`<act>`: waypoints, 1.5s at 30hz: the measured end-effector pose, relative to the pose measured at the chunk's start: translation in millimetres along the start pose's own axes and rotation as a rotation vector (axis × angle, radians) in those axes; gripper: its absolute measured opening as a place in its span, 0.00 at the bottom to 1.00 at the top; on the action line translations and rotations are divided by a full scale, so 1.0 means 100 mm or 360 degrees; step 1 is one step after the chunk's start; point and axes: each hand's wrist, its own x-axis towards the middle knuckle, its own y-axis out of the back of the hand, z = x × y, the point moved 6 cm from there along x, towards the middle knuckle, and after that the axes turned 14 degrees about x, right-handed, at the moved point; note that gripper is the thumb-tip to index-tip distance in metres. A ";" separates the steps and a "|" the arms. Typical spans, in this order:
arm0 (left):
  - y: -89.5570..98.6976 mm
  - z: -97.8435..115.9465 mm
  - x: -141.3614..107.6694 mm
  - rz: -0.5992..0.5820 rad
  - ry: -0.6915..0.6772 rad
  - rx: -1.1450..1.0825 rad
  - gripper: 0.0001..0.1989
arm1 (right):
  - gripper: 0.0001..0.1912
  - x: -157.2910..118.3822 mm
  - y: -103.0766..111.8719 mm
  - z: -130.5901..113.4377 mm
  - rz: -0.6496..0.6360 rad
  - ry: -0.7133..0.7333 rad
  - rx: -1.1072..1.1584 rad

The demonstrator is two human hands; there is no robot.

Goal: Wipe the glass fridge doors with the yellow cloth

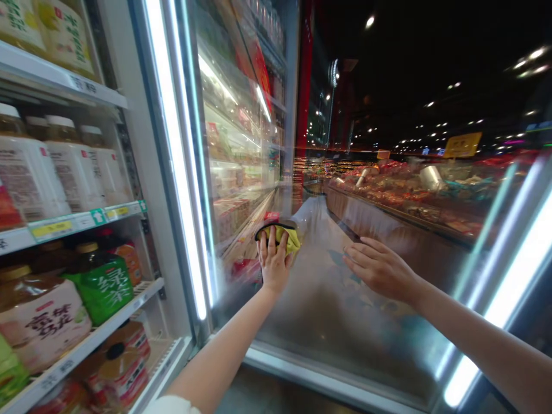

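My left hand (274,265) presses a folded yellow cloth (293,240) with a dark edge against the glass door (319,310). Its fingers are bent over the cloth. To the right, my right hand (379,265) is stretched out with its fingers extended and holds nothing. It is close to the glass; whether it touches the pane I cannot tell. The glass looks hazy in its lower part and mirrors bright light strips.
Left of me, cooler shelves (64,224) hold bottled drinks, among them a green-labelled bottle (107,287). Bright light strips (172,144) run along the cooler frame and the door's right side (513,305). Through the glass appear a goods display (397,195) and a yellow sign (462,145).
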 end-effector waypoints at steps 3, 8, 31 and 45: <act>0.06 0.30 0.31 0.0064 0.0167 -0.0009 0.31 | 0.13 -0.02 0.02 0.08 -0.0003 -0.0050 -0.0038; 0.05 0.74 0.21 0.0070 -0.0337 -0.0012 0.33 | 0.12 -0.09 -0.02 0.08 -0.0012 -0.0088 -0.0054; 0.08 1.49 0.04 -0.0006 -0.0481 -0.0072 0.34 | 0.12 -0.96 0.30 0.23 -0.0023 -0.0277 -0.0103; 0.02 2.06 -0.06 0.0022 -0.0771 -0.0148 0.35 | 0.14 -1.36 0.56 0.49 0.0068 -0.0536 -0.0034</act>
